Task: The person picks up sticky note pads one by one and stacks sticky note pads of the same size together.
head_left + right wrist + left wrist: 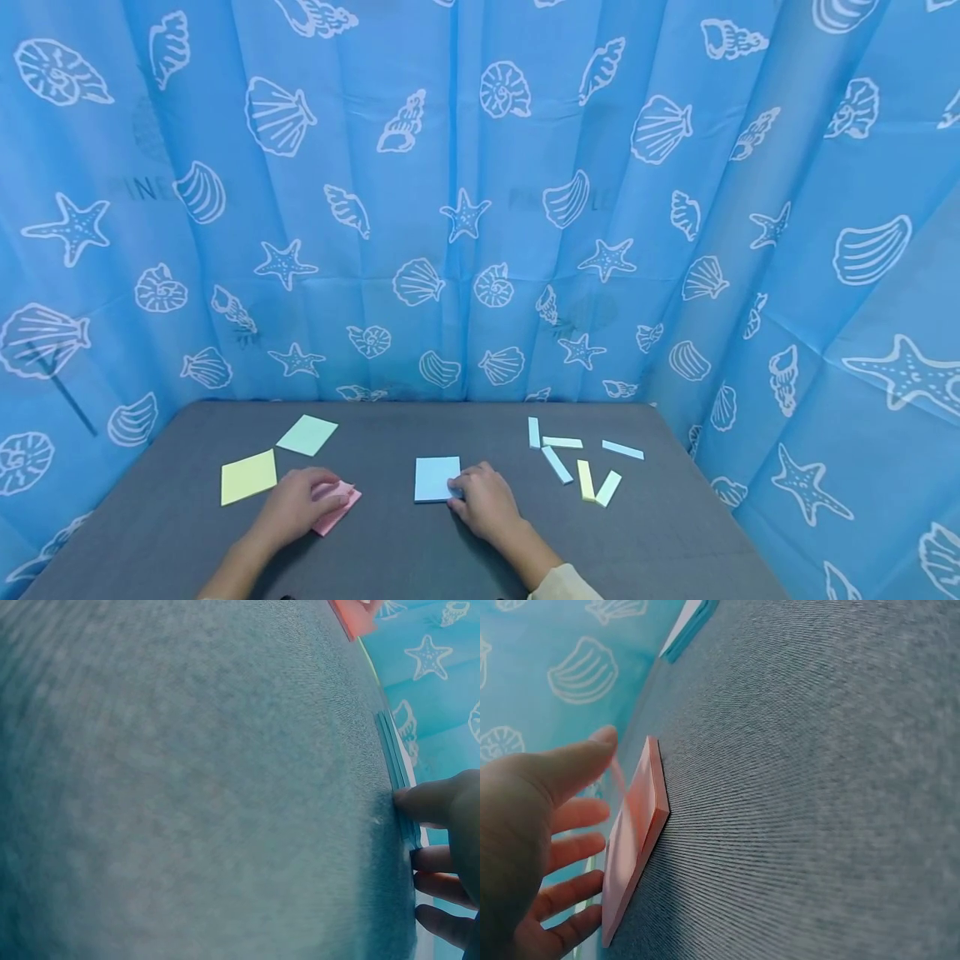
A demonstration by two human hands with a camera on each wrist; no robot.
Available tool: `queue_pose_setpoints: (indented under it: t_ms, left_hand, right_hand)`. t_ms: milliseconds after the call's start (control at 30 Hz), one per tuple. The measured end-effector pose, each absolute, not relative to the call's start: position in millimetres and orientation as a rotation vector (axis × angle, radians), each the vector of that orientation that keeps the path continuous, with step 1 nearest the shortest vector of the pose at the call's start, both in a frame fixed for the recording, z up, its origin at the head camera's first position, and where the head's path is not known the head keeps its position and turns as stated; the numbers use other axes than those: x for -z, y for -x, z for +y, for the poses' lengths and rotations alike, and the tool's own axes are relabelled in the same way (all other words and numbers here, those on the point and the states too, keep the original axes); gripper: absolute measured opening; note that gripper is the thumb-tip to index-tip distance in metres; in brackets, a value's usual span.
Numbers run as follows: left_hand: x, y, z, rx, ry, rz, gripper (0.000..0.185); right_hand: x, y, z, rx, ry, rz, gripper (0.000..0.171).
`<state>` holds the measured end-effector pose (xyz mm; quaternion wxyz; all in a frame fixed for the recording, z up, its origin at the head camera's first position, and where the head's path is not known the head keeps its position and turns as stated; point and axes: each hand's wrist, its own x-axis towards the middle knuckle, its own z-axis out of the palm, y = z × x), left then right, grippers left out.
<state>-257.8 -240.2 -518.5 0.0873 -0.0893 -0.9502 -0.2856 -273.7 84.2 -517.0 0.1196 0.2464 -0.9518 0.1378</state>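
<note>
My left hand (298,502) is at a pink sticky note pad (630,862) that lies on the grey table. The top sheet bows up at one edge by the thumb (592,750), and the other fingertips are along the pad's far side. In the head view, this hand covers much of the pad. My right hand (486,502) grips the right side of a light blue sticky note pad (435,479), thumb against its edge. That blue pad lies flat, and the right wrist view shows it as stacked layers (394,754).
Left of the pink pad lie a yellow pad (249,477) and a pale green pad (307,435). Several narrow sticky strips, including a yellow strip (585,480) and a blue strip (622,450), are scattered at the right. A blue shell-patterned curtain (465,317) hangs behind the table.
</note>
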Motion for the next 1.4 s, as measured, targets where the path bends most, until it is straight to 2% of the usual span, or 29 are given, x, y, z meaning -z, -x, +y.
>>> queue_pose_setpoints:
  t_ms: [267, 467, 933, 1133, 1400]
  left_hand:
    - [515.1, 247.5, -242.4, 0.400, 0.171, -2.931, 0.050]
    - [506.9, 240.8, -240.2, 0.302, 0.028, -3.000, 0.058]
    - [507.4, 239.4, -233.5, 0.582, -0.161, -2.989, 0.066]
    - [508.8, 241.5, -226.8, 0.674, -0.126, -2.945, 0.066]
    - [511.1, 244.3, -218.3, 0.970, 0.002, -2.862, 0.054]
  right_hand:
    - [514.8, 274.1, 84.3, -0.378, -0.742, -2.757, 0.026]
    - [513.5, 274.0, 85.1, -0.378, -0.739, -2.759, 0.027]
    - [514.6, 274.2, 85.6, -0.397, -0.724, -2.783, 0.028]
    - [516.0, 274.9, 86.0, -0.411, -0.726, -2.776, 0.028]
    - [517.2, 273.5, 85.7, -0.418, -0.730, -2.770, 0.027]
